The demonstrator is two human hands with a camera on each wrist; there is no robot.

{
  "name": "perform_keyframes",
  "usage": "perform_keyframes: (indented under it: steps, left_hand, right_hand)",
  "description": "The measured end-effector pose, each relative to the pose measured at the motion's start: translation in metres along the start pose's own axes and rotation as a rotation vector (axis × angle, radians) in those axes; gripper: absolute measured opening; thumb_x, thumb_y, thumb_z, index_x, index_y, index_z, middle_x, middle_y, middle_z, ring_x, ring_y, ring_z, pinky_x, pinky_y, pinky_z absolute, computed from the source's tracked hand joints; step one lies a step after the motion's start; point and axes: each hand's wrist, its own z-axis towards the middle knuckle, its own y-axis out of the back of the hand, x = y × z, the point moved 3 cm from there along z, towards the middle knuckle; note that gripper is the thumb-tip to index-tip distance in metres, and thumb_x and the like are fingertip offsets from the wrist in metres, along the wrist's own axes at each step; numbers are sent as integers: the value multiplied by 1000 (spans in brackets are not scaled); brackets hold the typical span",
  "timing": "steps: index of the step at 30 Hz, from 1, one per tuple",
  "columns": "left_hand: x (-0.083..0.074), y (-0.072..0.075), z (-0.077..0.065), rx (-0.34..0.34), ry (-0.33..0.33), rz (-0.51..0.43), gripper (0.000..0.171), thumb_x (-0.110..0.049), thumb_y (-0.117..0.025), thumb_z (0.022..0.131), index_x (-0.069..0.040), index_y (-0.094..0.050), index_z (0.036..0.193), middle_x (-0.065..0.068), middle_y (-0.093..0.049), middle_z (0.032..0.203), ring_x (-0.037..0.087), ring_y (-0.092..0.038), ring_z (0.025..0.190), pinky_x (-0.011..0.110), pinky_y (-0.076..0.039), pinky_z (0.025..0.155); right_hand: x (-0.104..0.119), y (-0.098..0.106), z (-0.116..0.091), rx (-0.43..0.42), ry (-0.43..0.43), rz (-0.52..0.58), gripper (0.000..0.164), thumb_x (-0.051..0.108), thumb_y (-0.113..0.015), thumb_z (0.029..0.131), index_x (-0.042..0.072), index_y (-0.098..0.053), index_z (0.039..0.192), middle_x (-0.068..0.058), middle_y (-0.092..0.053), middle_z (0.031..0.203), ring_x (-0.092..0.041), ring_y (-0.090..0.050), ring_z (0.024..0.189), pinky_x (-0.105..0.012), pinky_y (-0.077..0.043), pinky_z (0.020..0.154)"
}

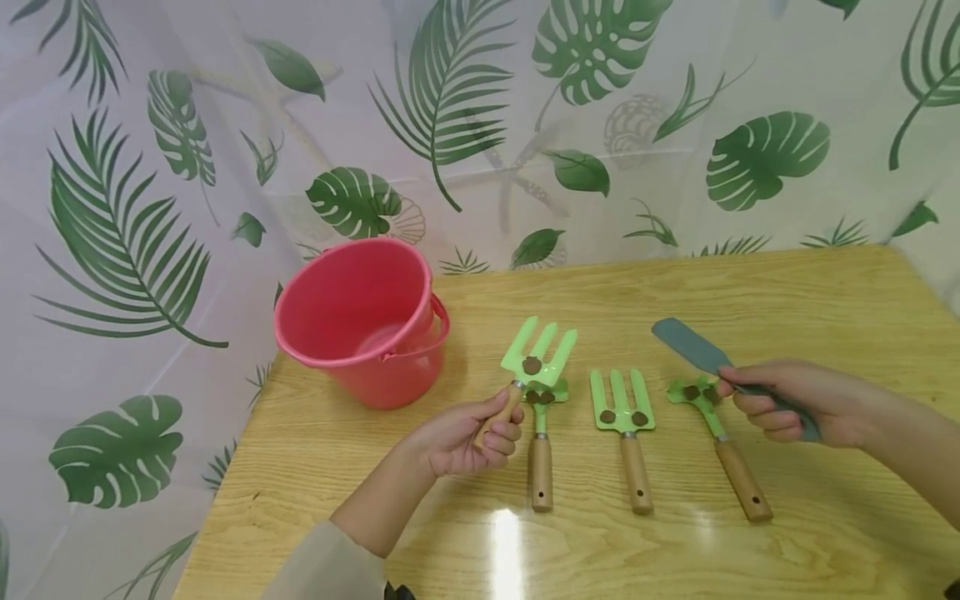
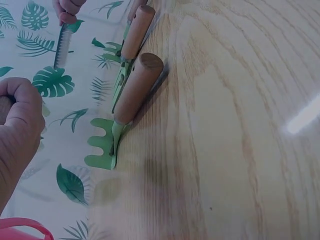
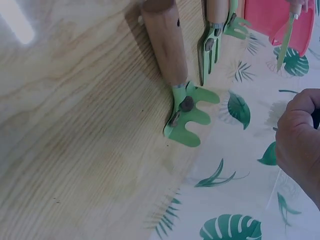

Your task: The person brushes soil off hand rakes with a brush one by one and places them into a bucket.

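My left hand (image 1: 476,433) grips the wooden handle of a green three-pronged garden fork (image 1: 538,350), prongs up, with a brown clump at their base. My right hand (image 1: 802,400) holds a grey brush (image 1: 690,346), its flat head pointing up and left; pale bristles show in the left wrist view. Between the hands lie a green garden rake (image 1: 542,446), partly covered by the held fork, then a second garden fork (image 1: 630,442) and another rake (image 1: 723,454). All have wooden handles and brown clumps on their green heads. Brush and held fork are apart.
A red bucket (image 1: 360,325) with its handle hanging to the right stands at the table's back left. The wooden table (image 1: 825,317) ends at a white curtain (image 1: 480,192) printed with green leaves.
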Motion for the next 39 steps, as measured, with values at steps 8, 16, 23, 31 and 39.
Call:
perform_keyframes:
  steps: [8, 16, 23, 31, 39]
  left_hand:
    - [0, -4, 5, -5, 22, 16, 34, -36, -24, 104, -12, -44, 90, -8, -42, 63, -1, -41, 52, 11, -28, 49]
    - [-1, -9, 12, 3, 44, 36, 35, -35, -23, 104, -12, -44, 90, -7, -41, 64, 0, -40, 52, 12, -28, 49]
    - [-4, -13, 18, -5, 32, 75, 35, -36, -25, 104, -11, -44, 89, -7, -41, 64, 0, -40, 51, 11, -28, 49]
    - [-6, -19, 27, -17, 71, 46, 35, -38, -27, 104, -12, -44, 89, -7, -41, 64, 0, -39, 51, 11, -28, 48]
    - [-5, -31, 41, -14, 95, 31, 34, -37, -26, 104, -11, -43, 89, -7, -38, 63, 0, -38, 51, 11, -27, 48]
  right_hand:
    - [3, -15, 11, -56, -36, -112, 31, 26, -30, 105, 10, -55, 95, 7, -34, 61, -7, -23, 46, -27, -16, 46]
    - [8, -29, 19, -88, -67, -203, 29, 29, -34, 104, 11, -54, 92, 7, -33, 60, -4, -28, 45, -25, -18, 45]
    - [17, -40, 27, -97, -80, -264, 29, 30, -38, 103, 9, -54, 92, 8, -35, 59, -4, -29, 44, -21, -23, 43]
    - [23, -57, 36, -70, -88, -279, 29, 30, -40, 102, 9, -56, 90, 8, -37, 58, -2, -31, 42, -18, -29, 41]
    - [27, -73, 44, -40, -95, -271, 28, 29, -43, 101, 8, -57, 87, 7, -37, 57, -2, -33, 41, -17, -28, 40]
